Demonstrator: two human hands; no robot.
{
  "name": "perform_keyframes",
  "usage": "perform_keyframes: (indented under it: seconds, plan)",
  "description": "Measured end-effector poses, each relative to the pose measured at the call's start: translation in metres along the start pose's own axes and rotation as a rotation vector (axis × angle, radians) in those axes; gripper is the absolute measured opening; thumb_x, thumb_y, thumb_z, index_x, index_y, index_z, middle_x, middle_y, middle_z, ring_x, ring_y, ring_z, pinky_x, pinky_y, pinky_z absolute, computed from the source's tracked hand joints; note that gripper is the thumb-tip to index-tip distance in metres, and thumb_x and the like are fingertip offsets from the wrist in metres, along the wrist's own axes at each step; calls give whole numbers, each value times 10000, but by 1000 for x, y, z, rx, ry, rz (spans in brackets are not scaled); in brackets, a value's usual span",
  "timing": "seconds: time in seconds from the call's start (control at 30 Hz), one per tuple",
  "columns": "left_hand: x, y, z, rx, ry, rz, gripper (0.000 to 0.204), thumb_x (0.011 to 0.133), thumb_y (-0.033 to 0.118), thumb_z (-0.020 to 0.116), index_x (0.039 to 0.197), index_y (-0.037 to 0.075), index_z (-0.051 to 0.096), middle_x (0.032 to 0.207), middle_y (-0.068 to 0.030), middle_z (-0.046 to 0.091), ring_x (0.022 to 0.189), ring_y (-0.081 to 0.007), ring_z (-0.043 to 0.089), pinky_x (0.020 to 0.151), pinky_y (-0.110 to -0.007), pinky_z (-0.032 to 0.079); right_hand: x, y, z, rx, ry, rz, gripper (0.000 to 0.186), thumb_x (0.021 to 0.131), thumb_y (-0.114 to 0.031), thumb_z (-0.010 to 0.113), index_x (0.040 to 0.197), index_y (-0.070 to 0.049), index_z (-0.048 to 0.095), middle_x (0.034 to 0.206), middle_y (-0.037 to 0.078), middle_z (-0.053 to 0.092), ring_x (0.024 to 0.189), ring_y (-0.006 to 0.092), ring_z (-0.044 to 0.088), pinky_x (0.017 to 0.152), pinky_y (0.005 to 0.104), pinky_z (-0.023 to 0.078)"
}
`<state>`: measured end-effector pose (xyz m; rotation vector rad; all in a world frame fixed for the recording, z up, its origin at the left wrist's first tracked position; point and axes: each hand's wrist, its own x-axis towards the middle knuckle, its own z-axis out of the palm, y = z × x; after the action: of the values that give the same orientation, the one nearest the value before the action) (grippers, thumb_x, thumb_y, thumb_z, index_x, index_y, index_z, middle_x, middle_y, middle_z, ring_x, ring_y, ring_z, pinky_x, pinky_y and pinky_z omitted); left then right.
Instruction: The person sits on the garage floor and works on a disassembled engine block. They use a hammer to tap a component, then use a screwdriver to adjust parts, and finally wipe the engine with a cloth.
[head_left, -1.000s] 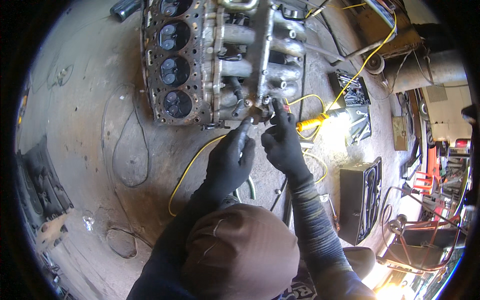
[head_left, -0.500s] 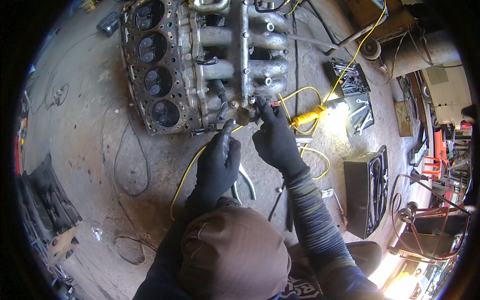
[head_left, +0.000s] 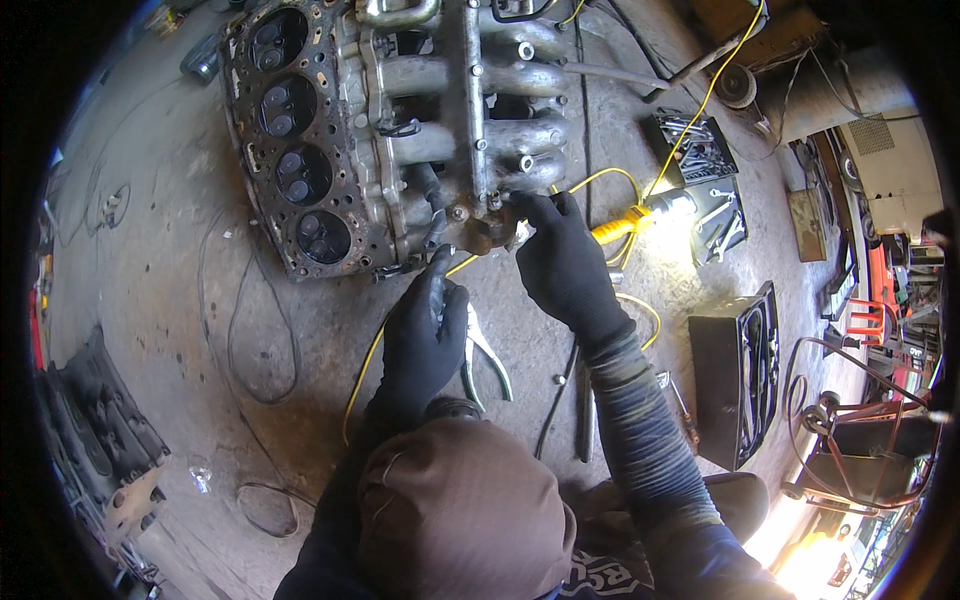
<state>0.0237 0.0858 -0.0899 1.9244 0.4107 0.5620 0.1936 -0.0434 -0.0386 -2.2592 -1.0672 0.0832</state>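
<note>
An engine cylinder head [head_left: 345, 180] lies on its side, four chambers showing, joined to a silver intake manifold [head_left: 432, 138]. My left hand [head_left: 420, 335], in a dark glove, is below the manifold's near end, fingertips closed around a small pale item I cannot make out. My right hand [head_left: 565, 270], also gloved, is at the manifold's near right corner, fingers curled on something I cannot make out, beside a brownish fitting [head_left: 485, 232]. Green-handled pliers [head_left: 485, 370] lie between my forearms. A lit yellow work lamp [head_left: 620, 225] is just right of my right hand.
An open tool tray [head_left: 690, 150] and a black toolbox [head_left: 728, 380] stand at the right. Yellow cord [head_left: 650, 320] loops over the concrete floor [head_left: 170, 260]. Dark plastic parts [head_left: 100, 430] lie far left, a red-framed trolley [head_left: 855, 460] far right. A brown cloth-covered shape [head_left: 460, 510] fills the lower middle.
The engine assembly has shifted left in the view. My right hand's fingers have moved from pointing at the fitting to curling at its right side. More of the pliers shows below my left hand.
</note>
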Motion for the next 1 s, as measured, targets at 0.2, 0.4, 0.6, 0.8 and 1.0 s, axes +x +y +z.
perform_keyframes:
  seconds: [0.2, 0.4, 0.6, 0.8, 1.0]
  plan:
    - [-3, 3, 2, 15, 0, -12, 440, 1034, 113, 640, 1448, -28, 588, 1151, -275, 738, 952, -369, 759, 814, -431, 586, 5, -1, 1, 383, -139, 193, 549, 895, -61, 658, 1440, -42, 590, 1167, 282, 722, 1059, 444, 714, 927, 474, 568]
    - [-2, 3, 1, 27, -3, -6, 447, 1036, 116, 645, 1459, -15, 584, 1066, -263, 744, 889, -332, 756, 764, -409, 578, -3, -6, -10, 248, -162, 233, 605, 892, -89, 661, 1486, -48, 552, 1196, 266, 706, 1044, 439, 712, 899, 480, 576]
    - [-3, 3, 3, -56, 8, -28, 457, 1038, 114, 646, 1471, -13, 570, 1098, -256, 737, 898, -318, 758, 769, -405, 581, -28, -4, 0, -109, -21, -21, 748, 825, -29, 652, 1554, -133, 517, 1231, 220, 622, 993, 430, 682, 823, 504, 571]
    - [-4, 6, 0, -80, -55, -114, 463, 1040, 110, 644, 1475, -23, 558, 1310, -277, 696, 1108, -361, 744, 894, -408, 582, -29, 16, 6, -195, -59, -110, 830, 792, -25, 668, 1589, -185, 501, 1191, 186, 604, 1038, 373, 656, 839, 476, 554]
    - [-3, 3, -1, -84, -43, -96, 461, 1037, 107, 646, 1459, -54, 554, 1392, -281, 666, 1261, -403, 687, 1003, -427, 559, -25, 23, 8, -276, -64, -146, 826, 778, -9, 672, 1571, -192, 532, 1209, 174, 611, 1077, 359, 646, 880, 477, 543]
